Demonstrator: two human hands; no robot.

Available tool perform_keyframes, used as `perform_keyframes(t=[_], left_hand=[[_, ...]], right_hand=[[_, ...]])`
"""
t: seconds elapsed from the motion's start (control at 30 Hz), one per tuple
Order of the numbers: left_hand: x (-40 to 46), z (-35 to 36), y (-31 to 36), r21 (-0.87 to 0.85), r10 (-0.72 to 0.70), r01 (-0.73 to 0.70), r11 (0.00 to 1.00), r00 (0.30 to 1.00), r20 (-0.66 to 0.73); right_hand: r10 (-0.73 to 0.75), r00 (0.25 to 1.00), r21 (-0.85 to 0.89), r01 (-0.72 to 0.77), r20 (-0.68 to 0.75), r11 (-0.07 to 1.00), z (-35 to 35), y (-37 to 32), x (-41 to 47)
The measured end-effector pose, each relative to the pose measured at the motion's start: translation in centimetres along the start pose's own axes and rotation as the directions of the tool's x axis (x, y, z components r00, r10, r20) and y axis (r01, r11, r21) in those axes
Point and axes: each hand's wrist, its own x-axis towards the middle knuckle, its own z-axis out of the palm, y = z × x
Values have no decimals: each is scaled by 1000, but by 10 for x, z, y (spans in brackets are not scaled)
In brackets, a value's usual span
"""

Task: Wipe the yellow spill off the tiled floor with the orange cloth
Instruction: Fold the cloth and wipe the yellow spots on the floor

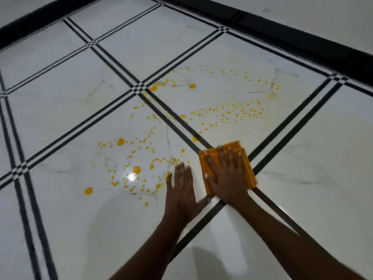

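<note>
A folded orange cloth lies flat on the white tiled floor, over a crossing of black grout lines. My right hand presses down on the cloth with fingers spread. My left hand rests flat on the bare tile just left of the cloth, fingers apart, holding nothing. The yellow spill is scattered as drops and blobs across two tiles, left of and beyond my hands, with a band of small drops farther out.
A black skirting band runs along the far edge of the floor, with a pale wall above it. A bright light reflection glares on the wet tile among the drops.
</note>
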Motion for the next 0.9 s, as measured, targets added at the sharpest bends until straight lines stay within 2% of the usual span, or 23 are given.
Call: perform_keyframes(t=[0.13,0.23,0.3,0.33,0.43,0.53,0.67,0.73,0.8,0.83,0.9], left_hand=[[-24,3,-18,11,-35,36,999,999,-39],[-31,10,-27,17,-65,65,998,997,-37],[-30,8,-35,21,-41,42,999,999,-28],[-28,2,-39,45,-21,22,999,1000,-20],[-21,-24,-57,147,-6,-10,989,995,103],[-14,-54,-73,224,54,-102,969,976,212],[0,-95,-83,307,131,-232,923,940,316],[8,-112,-85,320,137,-247,915,934,330],[12,-127,-84,276,108,-216,937,927,359],[14,-135,-83,239,97,-197,951,922,374],[16,-153,-79,127,81,-141,982,914,397]], right_hand=[[-71,996,-34,73,46,997,0,25,-34],[42,999,-29,-42,1,999,-8,44,21],[126,992,20,-126,-16,992,-12,25,53],[110,994,39,-109,-16,993,-11,7,57],[-109,993,25,108,50,994,-5,-37,23],[-199,976,54,194,86,979,-5,-32,-12],[-109,990,47,105,85,993,-23,-23,-7],[-80,996,11,79,49,997,-34,-27,0],[-112,993,-47,113,27,992,-45,-32,2],[-112,994,-7,112,-10,994,-52,-34,3],[-31,999,212,38,-36,976,-73,-39,9]])
